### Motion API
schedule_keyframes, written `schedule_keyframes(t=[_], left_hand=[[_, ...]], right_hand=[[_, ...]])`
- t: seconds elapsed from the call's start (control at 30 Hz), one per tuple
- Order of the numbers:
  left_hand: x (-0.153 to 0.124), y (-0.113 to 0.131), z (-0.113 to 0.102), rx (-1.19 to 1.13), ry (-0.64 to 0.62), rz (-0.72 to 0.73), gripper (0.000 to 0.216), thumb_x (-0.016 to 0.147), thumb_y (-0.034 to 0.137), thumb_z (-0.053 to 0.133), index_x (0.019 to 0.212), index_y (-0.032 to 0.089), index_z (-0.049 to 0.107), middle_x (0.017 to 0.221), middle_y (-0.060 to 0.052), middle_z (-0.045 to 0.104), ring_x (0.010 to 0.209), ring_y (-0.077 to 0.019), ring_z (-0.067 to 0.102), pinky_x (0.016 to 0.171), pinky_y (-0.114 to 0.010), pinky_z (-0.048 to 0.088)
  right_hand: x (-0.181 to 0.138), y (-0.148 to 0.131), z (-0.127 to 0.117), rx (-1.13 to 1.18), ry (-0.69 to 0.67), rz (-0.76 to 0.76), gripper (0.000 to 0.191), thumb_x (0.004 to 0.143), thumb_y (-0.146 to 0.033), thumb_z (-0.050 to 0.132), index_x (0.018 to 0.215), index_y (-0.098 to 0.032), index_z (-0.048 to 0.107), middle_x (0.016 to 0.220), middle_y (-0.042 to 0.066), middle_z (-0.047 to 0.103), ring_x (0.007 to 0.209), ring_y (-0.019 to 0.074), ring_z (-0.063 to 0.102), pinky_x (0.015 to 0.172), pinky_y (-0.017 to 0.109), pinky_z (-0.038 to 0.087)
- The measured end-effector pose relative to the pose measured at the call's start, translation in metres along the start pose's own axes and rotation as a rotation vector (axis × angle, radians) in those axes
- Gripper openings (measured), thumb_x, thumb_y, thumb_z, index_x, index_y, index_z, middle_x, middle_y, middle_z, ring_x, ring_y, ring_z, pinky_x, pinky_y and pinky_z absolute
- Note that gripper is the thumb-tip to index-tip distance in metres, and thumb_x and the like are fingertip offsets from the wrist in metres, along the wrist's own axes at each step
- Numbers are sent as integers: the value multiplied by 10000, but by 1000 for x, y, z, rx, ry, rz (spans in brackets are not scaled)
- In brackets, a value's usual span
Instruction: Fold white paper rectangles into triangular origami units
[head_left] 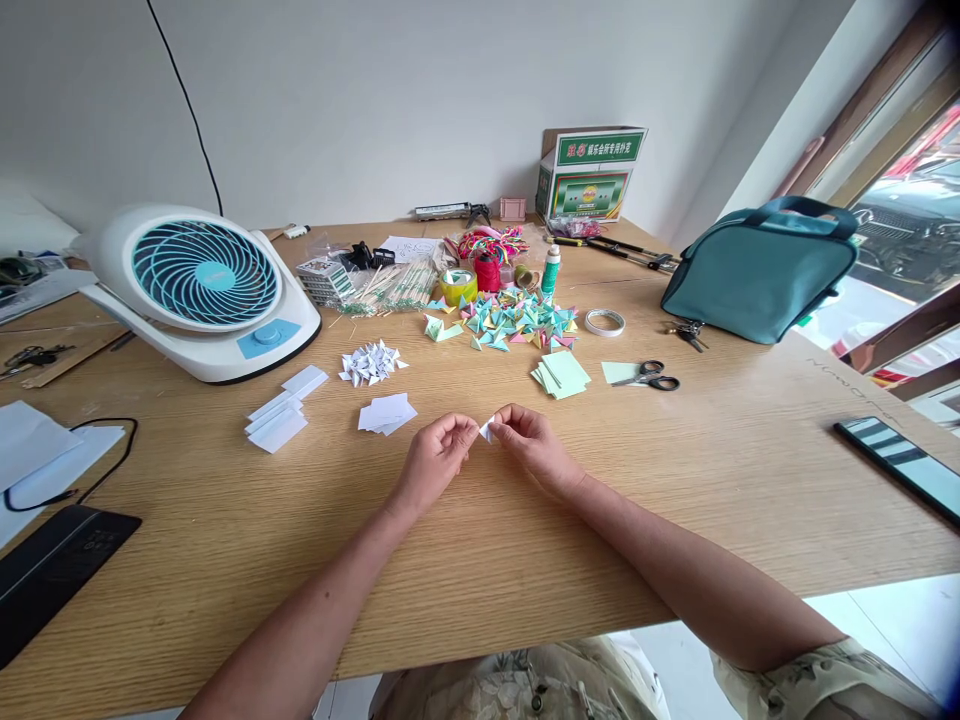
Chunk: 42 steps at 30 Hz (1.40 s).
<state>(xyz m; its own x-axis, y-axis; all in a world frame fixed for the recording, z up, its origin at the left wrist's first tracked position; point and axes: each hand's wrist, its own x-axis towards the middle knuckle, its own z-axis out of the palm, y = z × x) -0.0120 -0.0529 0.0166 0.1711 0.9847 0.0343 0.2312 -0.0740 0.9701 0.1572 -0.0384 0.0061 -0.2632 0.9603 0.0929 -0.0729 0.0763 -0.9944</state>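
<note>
Between my two hands is a small folded piece of white paper [487, 430]. My left hand [444, 445] pinches its left corner, and my right hand [531, 440] grips its right side between thumb and fingers. Beyond my left hand lie a small stack of white paper slips [387, 412] and a pile of folded white paper pieces [372, 363]. More white slips [279, 415] are spread farther left. Ahead of my right hand sit a stack of pale green paper squares [562, 374] and a heap of coloured folded paper pieces [517, 322].
A white and blue fan [206, 285] stands at left. Scissors [649, 376] rest on green paper, near a tape roll [604, 321] and a glue bottle [551, 270]. At right are a teal bag [757, 270], keys [688, 335] and a phone [900, 468]. A cardboard box [591, 175] stands behind.
</note>
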Motion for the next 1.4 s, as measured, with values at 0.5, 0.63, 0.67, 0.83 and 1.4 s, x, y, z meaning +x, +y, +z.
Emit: schedule_keyframes(t=[0.5, 0.63, 0.67, 0.83, 1.4], left_hand=[[1, -9, -1, -94, 51, 3, 264, 824, 436, 608, 853, 174, 590, 618, 36, 493, 503, -78, 435, 426, -185, 338], [2, -8, 0, -75, 62, -7, 251, 827, 417, 594, 839, 167, 608, 566, 46, 472, 466, -75, 405, 420, -190, 324], [2, -8, 0, -56, 72, -2, 238, 830, 405, 587, 814, 167, 604, 552, 49, 466, 460, -76, 400, 422, -192, 322], [-3, -4, 2, 251, 182, 167, 135, 817, 281, 577, 747, 176, 623, 683, -5, 621, 594, -112, 519, 574, -223, 416], [-3, -8, 7, 147, 192, 42, 171, 778, 320, 600, 717, 163, 627, 581, 27, 561, 485, -88, 463, 468, -196, 382]], right_hand=[[0, 11, 3, -53, -73, 13, 354, 798, -528, 625, 770, -179, 574, 709, -2, 556, 643, 119, 447, 590, 249, 366], [0, 9, 4, -41, -90, 9, 354, 793, -527, 628, 799, -176, 584, 734, 3, 575, 665, 122, 475, 617, 256, 390], [0, 8, 4, -23, -94, -3, 353, 787, -524, 637, 823, -176, 584, 756, 7, 583, 684, 125, 491, 636, 260, 403], [-2, 9, 7, -27, -50, -45, 358, 769, -480, 681, 935, -186, 564, 824, 16, 591, 730, 130, 528, 664, 261, 428], [-2, 8, 8, -93, -37, -23, 227, 820, -376, 605, 920, -175, 568, 768, 4, 590, 687, 126, 532, 656, 266, 432]])
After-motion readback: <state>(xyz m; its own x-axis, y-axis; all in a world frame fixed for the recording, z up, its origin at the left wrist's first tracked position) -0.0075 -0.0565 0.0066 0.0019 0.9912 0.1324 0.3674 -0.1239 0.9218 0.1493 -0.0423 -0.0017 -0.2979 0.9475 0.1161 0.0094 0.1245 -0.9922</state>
